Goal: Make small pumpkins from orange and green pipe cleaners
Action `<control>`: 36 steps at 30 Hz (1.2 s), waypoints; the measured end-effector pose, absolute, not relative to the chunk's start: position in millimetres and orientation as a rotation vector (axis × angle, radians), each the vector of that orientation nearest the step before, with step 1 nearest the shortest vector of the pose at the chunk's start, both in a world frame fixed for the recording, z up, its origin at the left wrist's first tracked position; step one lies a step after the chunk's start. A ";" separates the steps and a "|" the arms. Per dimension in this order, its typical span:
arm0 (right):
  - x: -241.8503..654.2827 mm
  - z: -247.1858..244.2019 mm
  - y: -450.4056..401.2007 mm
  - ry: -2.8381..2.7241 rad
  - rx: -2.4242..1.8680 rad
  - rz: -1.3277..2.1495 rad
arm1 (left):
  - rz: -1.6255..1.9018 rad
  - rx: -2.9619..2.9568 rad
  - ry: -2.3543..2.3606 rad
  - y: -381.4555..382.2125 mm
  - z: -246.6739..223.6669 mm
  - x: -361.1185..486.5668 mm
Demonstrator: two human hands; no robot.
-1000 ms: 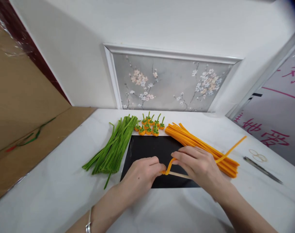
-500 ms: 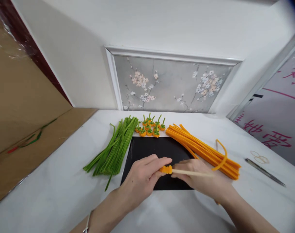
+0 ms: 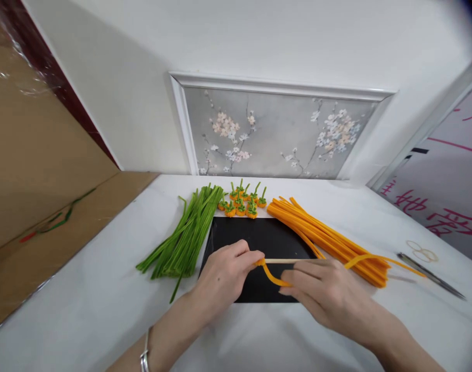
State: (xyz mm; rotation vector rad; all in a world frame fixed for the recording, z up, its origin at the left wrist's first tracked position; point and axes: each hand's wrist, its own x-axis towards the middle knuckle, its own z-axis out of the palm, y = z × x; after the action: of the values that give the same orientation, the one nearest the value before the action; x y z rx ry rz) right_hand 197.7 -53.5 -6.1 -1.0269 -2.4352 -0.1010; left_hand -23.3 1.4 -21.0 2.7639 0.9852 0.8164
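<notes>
With the black mat (image 3: 274, 232) as the dial's centre: at ten o'clock, a thick bundle of green strips (image 3: 187, 232), plenty left unused. At eight, the left hand (image 3: 228, 271), grip narrow, pinched on the coiled end of a thin wooden stick (image 3: 282, 261). At twelve, just past the mat, about ten small orange pieces with green tops (image 3: 241, 208), apparently finished. On the stick, an orange strip (image 3: 273, 279) in only a short coil, by the look of it barely begun, with most of the length unwound and no green added. At four, the right hand (image 3: 324, 289), grip closed on that strip; whether also on the stick, hard to tell. At three, an ample bundle of orange strips (image 3: 329, 237), then thin pale loops (image 3: 422, 251) and a slim metal tool (image 3: 431, 276). Beneath, a smooth white table (image 3: 107, 289). Around: cardboard (image 3: 37, 144) at ten, a framed floral panel (image 3: 274, 129) at twelve, a board with pink writing (image 3: 448, 165) at two.
</notes>
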 end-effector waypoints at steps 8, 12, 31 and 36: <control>211.1 -12.9 -39.6 -2.190 -1.089 -0.036 | 0.676 2.878 0.860 -3.9 -21.6 -21.0; 214.9 -12.5 -31.7 -2.177 -1.125 0.114 | 0.677 2.859 0.782 -6.6 -20.0 -18.7; 199.7 -17.9 -39.4 -2.203 -1.329 0.738 | 0.869 2.244 1.107 -10.0 -11.3 -16.1; 194.9 -35.6 -31.7 -1.602 -1.171 1.276 | 0.834 2.129 1.100 -11.5 -13.2 -13.7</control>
State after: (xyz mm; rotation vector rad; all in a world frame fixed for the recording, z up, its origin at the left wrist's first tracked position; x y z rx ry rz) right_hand 194.9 -31.7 -35.6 -1.1710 -1.6019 1.2757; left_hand -13.7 -11.5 -13.2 2.1286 1.0997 0.8343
